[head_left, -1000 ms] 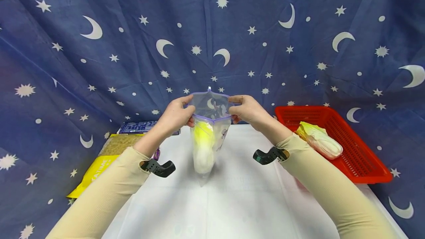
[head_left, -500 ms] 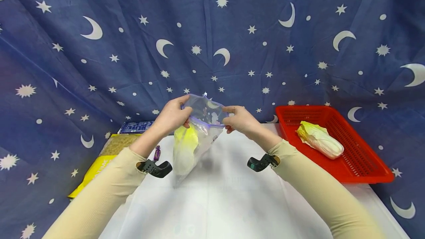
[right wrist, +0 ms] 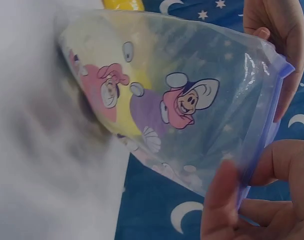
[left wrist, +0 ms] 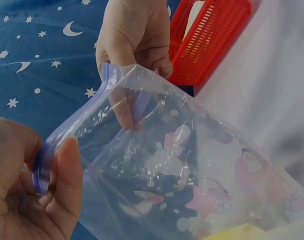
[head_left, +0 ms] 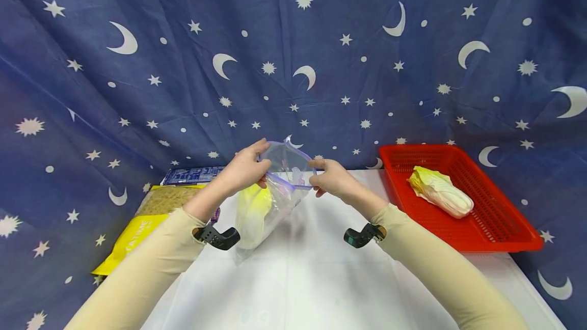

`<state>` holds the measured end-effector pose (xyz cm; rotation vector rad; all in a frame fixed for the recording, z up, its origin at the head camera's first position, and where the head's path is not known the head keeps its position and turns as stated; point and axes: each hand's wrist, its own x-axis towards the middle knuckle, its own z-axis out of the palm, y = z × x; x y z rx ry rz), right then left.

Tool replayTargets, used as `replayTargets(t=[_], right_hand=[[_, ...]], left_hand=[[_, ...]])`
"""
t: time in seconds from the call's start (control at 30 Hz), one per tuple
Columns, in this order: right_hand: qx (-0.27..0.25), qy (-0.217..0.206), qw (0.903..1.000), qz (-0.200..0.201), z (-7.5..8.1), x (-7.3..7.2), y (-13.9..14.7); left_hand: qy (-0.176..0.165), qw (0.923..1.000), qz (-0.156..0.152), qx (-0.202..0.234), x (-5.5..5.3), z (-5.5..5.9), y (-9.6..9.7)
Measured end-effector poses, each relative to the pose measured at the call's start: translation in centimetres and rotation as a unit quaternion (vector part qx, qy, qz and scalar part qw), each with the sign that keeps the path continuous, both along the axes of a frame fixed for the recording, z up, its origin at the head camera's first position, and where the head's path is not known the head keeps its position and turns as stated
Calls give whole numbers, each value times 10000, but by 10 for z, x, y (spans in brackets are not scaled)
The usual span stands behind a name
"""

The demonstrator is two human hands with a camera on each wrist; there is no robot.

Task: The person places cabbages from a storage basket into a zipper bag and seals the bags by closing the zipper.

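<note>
A clear zip bag (head_left: 279, 213) with a purple rim hangs tilted between both hands, its mouth spread and its lower end leaning left. Inside lies a yellow-and-white napa cabbage (head_left: 254, 210), seen through the plastic. My left hand (head_left: 247, 168) pinches the rim on the left side, between thumb and fingers. Opposite it, my right hand (head_left: 337, 180) pinches the rim on the right. Pink and purple cartoon prints (right wrist: 184, 102) cover the bag's side in the right wrist view. Whether the bag's bottom touches the table is hard to tell.
A red plastic basket (head_left: 500, 213) at the right holds another napa cabbage (head_left: 441, 192). To the left lie a yellow package (head_left: 137, 236), a blue package (head_left: 192, 174) and a small purple-wrapped item (head_left: 215, 216), partly behind the left arm. A starry blue curtain (head_left: 293, 39) closes off the back.
The bag has swung from hanging upright to tilted, its lower end with the cabbage moving left. Both hands have come down a little and keep their grip on the rim.
</note>
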<state>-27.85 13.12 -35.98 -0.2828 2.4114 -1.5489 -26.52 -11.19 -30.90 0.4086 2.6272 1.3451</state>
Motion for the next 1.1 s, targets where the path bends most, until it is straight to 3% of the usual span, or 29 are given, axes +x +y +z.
replayTargets(t=[0.17,0.33,0.53,0.83,1.1], right_hand=[[210,190,9995,134,-11,5,11],[216,282,9992,180,-22,8,21],[345,310,9989,25,-36,9,30],[503,104,9982,-305,-51,12,41],[471,-13,9985,-267,-60,13,49]], left_hand=[[-138,9990,-329,256,-3,-13,5],[-5,9975,-643,281,-4,-25,13],[-24,9949,-927,391,-2,-39,22],[-320,9902,-965,962,2,-65,32],[-355,9864,-1034,1230,6,-80,44]])
